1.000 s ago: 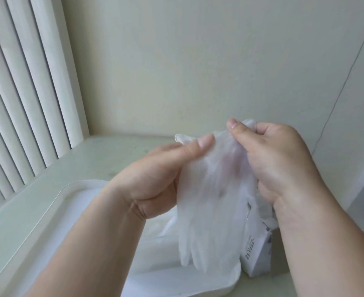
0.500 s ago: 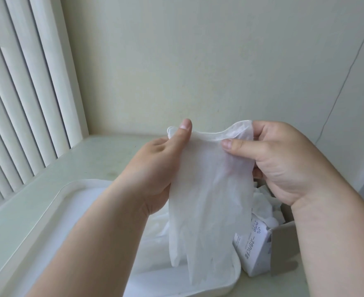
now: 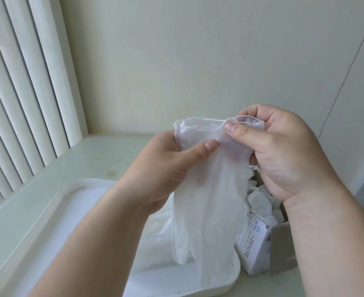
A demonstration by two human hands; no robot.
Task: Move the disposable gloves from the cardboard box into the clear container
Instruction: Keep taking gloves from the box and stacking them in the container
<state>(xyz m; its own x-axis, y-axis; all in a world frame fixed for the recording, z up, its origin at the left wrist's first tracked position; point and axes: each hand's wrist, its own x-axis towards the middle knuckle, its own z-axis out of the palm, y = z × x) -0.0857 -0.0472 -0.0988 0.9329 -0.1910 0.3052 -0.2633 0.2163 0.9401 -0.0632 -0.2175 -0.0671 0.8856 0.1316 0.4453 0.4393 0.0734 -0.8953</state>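
Both hands are raised in the middle of the frame, forearms coming up from the lower corners. The left hand [image 3: 161, 166] sits centre-left, its thumb pressed across the front of a thin translucent disposable glove [image 3: 209, 200] just below the cuff, pinching it against fingers hidden behind the film. The right hand [image 3: 284, 153], centre-right and a little higher, has its fingers curled and its thumb nipping the rolled edge of the cuff. Between the two grips the cuff is stretched open along the top.

From there the glove hangs free with its long axis close to vertical. The cuff is up and the limp fingers point down toward the bottom centre of the frame. Its lower end dangles in front of the right end of the clear container [image 3: 54, 196], which fills the lower left. Just right of it stands the opened cardboard box [image 3: 254, 249], with more crumpled gloves [image 3: 260, 202] showing in its top under the right wrist.
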